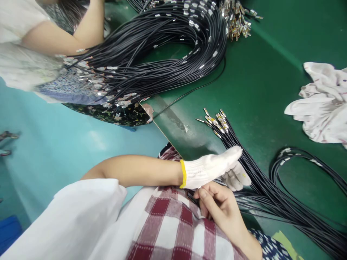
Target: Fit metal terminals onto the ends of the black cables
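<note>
Small pale cable end (200,187), just beside the glove's lower edge and close in front of the checked apron (173,216). Pinched, by the look of it, between thumb and forefinger of the bare right hand (223,207), with almost no gap between the fingertips. Best held lightly, close to the tip, to steer without bending. Other fingers loosely curled below; better tucked away from the tip, to leave a view of it.

Gloved left hand (207,168) alongside, partly closed, some fingers stretched and others curled. Impossible to tell what, if anything, lies inside the palm. Wise to brace with this hand and make fine adjustments with bare fingertips, away from loose knit.

Thin black cables (252,200) just to the right of the bare hand; worth leaving slack, to avoid a tug on the pinch. Beyond the glove, a longer cable bundle (248,166) on the green tabletop (260,90), with metallic ends (217,122) fanned out. Best not to brush or cross these with the glove.

Farther right, a small coil (300,152) and crumpled white cloth (322,108). At upper left, a large looped bundle (173,77) beside a co-worker's arm (62,41); sensible to work well apart from both.
</note>
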Demonstrator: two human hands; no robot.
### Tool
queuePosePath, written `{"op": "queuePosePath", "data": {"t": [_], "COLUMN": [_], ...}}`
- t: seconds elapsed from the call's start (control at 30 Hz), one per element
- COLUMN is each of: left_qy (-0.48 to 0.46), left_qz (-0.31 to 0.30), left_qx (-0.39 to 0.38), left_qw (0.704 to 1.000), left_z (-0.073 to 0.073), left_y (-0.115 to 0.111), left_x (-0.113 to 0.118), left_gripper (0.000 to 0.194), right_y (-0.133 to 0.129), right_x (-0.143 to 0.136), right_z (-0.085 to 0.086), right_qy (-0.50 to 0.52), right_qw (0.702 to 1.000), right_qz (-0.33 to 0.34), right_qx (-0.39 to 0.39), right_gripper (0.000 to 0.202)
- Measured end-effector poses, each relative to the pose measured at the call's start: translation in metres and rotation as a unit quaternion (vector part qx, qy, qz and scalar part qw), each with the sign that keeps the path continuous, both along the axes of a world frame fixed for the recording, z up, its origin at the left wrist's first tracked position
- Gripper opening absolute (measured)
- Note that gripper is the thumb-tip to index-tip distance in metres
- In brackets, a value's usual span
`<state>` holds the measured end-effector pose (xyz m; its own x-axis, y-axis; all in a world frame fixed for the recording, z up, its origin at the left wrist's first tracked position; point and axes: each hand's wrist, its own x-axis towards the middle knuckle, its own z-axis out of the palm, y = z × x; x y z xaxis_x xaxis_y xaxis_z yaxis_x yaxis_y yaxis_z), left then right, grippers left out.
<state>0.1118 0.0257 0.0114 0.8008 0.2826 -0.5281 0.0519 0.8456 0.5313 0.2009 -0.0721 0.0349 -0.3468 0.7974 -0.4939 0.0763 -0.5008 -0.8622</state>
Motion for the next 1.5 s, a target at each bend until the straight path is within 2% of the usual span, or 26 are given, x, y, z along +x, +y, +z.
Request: {"op": "queuePosePath", "data": {"t": [0.33, 0.57, 0.73, 0.83, 0.93, 1.1, 1.5], "left_qy": [-0.007, -0.042, -0.03, -0.053, -0.067, -0.073, -0.084], "left_qz": [-0.005, 0.002, -0.011, 0.0, 0.015, 0.04, 0.058], "left_qx": [0.003, 0.005, -0.051, -0.11, -0.151, -0.139, -0.142], "left_qw": [1.0, 0.999, 0.998, 0.992, 0.986, 0.987, 0.985], "left_z": [-0.003, -0.02, -0.011, -0.005, -0.004, -0.006, -0.009], "left_y": [-0.002, -0.009, -0.001, 0.006, 0.011, 0.012, 0.014], "left_x": [0.001, 0.003, -0.002, -0.007, -0.009, -0.007, -0.009], "left_gripper": [0.079, 0.086, 0.079, 0.078, 0.08, 0.078, 0.075], "right_y": [0.002, 0.001, 0.004, 0.006, 0.006, 0.006, 0.008], "right_x": [-0.001, -0.001, 0.0, 0.002, 0.004, 0.007, 0.005], "right_z": [0.002, 0.0, -0.001, -0.004, -0.008, -0.011, -0.013], "right_qy": [0.017, 0.021, 0.035, 0.055, 0.082, 0.108, 0.124], "right_qw": [1.0, 1.0, 0.999, 0.998, 0.996, 0.993, 0.99], "right_qz": [-0.001, -0.006, -0.002, -0.003, -0.009, -0.018, -0.033], "right_qx": [-0.002, -0.005, -0.013, -0.027, -0.044, -0.053, -0.062], "right_gripper": [0.044, 0.044, 0.045, 0.044, 0.042, 0.04, 0.041]}}
